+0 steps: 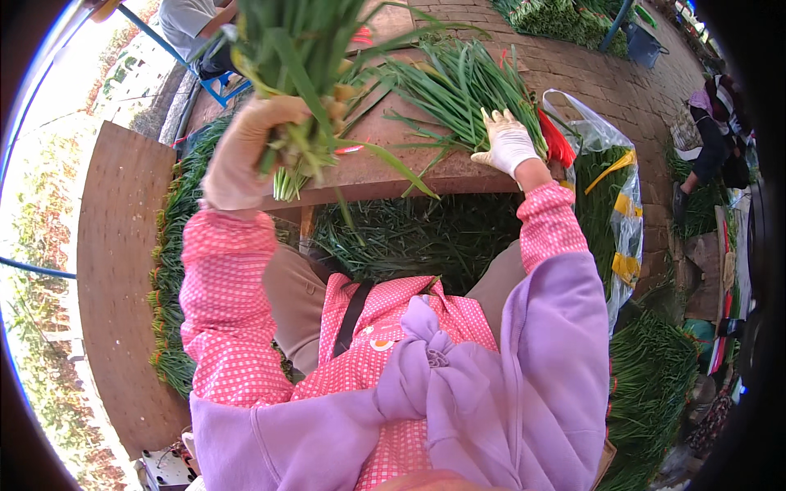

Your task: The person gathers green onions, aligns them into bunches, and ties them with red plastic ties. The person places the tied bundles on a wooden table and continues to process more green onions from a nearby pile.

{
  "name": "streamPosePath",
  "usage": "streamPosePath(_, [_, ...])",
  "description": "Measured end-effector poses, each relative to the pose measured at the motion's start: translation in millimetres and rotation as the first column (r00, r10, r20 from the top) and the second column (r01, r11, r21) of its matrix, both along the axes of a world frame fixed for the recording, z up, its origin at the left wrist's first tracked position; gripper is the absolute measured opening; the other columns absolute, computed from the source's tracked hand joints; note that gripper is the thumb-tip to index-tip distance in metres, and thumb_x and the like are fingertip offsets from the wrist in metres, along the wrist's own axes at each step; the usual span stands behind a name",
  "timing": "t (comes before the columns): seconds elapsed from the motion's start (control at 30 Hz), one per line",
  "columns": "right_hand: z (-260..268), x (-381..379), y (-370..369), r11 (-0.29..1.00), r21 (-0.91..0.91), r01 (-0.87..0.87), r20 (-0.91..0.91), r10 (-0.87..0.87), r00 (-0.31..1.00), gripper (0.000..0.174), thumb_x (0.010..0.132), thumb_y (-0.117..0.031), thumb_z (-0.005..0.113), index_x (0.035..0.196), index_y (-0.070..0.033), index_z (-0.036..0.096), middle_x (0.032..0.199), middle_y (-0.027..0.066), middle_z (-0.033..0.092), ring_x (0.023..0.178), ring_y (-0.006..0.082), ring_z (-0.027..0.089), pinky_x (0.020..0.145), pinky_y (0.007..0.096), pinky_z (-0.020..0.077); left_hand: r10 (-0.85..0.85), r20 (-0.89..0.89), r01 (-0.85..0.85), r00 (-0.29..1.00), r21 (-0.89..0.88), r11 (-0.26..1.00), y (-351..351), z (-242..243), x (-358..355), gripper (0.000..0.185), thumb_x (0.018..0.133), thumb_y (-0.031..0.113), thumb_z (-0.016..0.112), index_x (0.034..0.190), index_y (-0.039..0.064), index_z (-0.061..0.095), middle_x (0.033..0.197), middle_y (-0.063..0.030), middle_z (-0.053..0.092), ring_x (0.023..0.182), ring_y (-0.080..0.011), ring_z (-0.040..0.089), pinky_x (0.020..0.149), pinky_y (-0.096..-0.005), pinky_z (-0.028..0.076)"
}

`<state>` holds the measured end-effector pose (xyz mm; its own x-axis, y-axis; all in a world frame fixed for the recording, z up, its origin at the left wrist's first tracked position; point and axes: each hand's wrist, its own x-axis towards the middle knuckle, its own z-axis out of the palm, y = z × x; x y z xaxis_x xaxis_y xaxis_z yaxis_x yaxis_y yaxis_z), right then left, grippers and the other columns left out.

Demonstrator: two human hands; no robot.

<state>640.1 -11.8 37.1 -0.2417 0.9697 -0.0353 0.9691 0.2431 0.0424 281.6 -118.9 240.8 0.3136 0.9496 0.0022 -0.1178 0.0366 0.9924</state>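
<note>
My left hand (264, 144), in a pale glove, is raised over the left part of a low wooden table (393, 166). It grips a bunch of long green leafy stalks (301, 55), like garlic chives, by the pale stem ends; the leaves point away from me, and one long leaf hangs down. My right hand (506, 141), also gloved, lies with fingers spread on a loose pile of the same stalks (454, 92) at the table's right. Beside that hand are red ties or strips (556, 138). Another small red strip (351, 148) lies mid-table.
Cut leaves (417, 233) fill the space under the table. At left stand bundled greens (175, 276) and a wooden board (123, 276). At right are a clear plastic bag (623, 239) and more greens (651, 380). People sit at upper left (190, 30) and far right (706, 141).
</note>
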Motion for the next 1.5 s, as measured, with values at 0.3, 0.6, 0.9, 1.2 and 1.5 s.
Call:
streamPosePath(0.3, [-45,-42,-109,0.704,-0.629,-0.33,-0.757,-0.651,0.053,0.068,0.096,-0.059,0.062,0.13,0.0,0.063,0.128,0.0134,0.067,0.122,0.0207,0.062,0.108,0.0382,0.0456,-0.166,0.233,0.18,0.958,-0.044,0.983,-36,-246,50,0.048,0.086,-0.007,0.068,0.128,0.007,0.051,0.127,-0.0072,0.057,0.12,-0.0169,0.057,0.1,-0.0353,0.053])
streamPosePath(0.6, [-99,-96,-126,0.682,-0.523,-0.511,-0.616,-0.717,-0.326,0.061,0.09,-0.041,0.078,0.131,0.0,0.059,0.125,0.0109,0.067,0.111,0.0215,0.067,0.099,0.0383,0.0527,0.208,0.205,-0.036,0.956,-0.625,0.78,-63,-296,37,0.035,0.089,0.003,0.064,0.124,-0.001,0.058,0.107,-0.0129,0.07,0.078,-0.0237,0.072,0.071,-0.0349,0.061])
streamPosePath(0.9, [-77,-112,-120,0.819,-0.506,-0.271,-0.705,-0.574,-0.417,0.032,0.085,-0.002,0.074,0.116,0.001,0.069,0.106,0.01,0.073,0.091,0.0212,0.071,0.086,0.0339,0.0572,0.317,0.065,-0.191,0.946,-0.676,0.712,-64,-289,15,0.025,0.104,0.02,0.058,0.121,0.002,0.062,0.109,-0.0088,0.072,0.093,-0.0177,0.072,0.075,-0.0286,0.058])
streamPosePath(1.2, [-91,-89,-116,0.761,-0.606,-0.231,-0.563,-0.616,-0.551,0.021,0.09,-0.001,0.065,0.109,0.007,0.067,0.102,0.0165,0.073,0.085,0.0299,0.073,0.078,0.0449,0.0631,0.236,0.072,-0.128,0.969,-0.672,0.729,-69,-299,10,0.029,0.103,0.022,0.057,0.126,0.005,0.063,0.125,-0.0076,0.07,0.108,-0.0157,0.068,0.09,-0.0305,0.052])
streamPosePath(1.5, [-92,-90,-121,0.766,-0.525,-0.371,-0.564,-0.64,-0.522,0.034,0.094,-0.022,0.071,0.117,0.002,0.065,0.102,0.0118,0.072,0.087,0.0235,0.072,0.082,0.0368,0.0604,0.318,0.13,-0.136,0.939,-0.708,0.693,-57,-308,61,0.026,0.094,0.021,0.074,0.115,0.007,0.066,0.103,-0.0023,0.071,0.089,-0.0131,0.067,0.08,-0.0293,0.054])
